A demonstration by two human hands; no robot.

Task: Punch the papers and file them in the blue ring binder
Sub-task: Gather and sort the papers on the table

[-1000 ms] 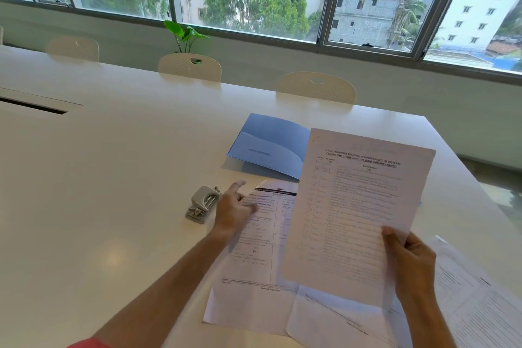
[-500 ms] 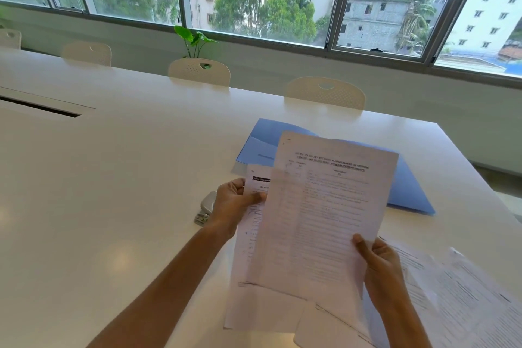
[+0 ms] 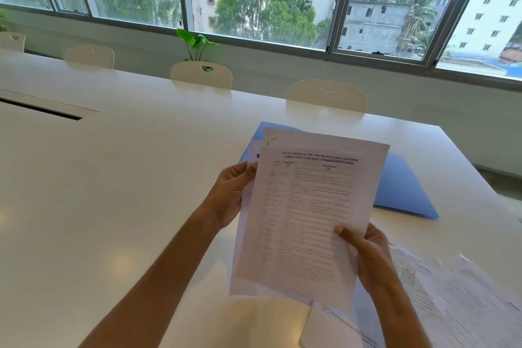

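Both hands — left hand (image 3: 230,195), right hand (image 3: 367,257) — grip unpunched papers (image 3: 305,215) mid-frame; blue ring binder (image 3: 401,186) behind — filing remains.

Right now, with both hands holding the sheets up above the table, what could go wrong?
1. The sheets are not squared: one edge sticks out at the left hand, so punched holes may not line up.
2. The right hand pinches only the lower edge; a sheet could slip.
3. Loose papers lie near the table edge and might be knocked off.
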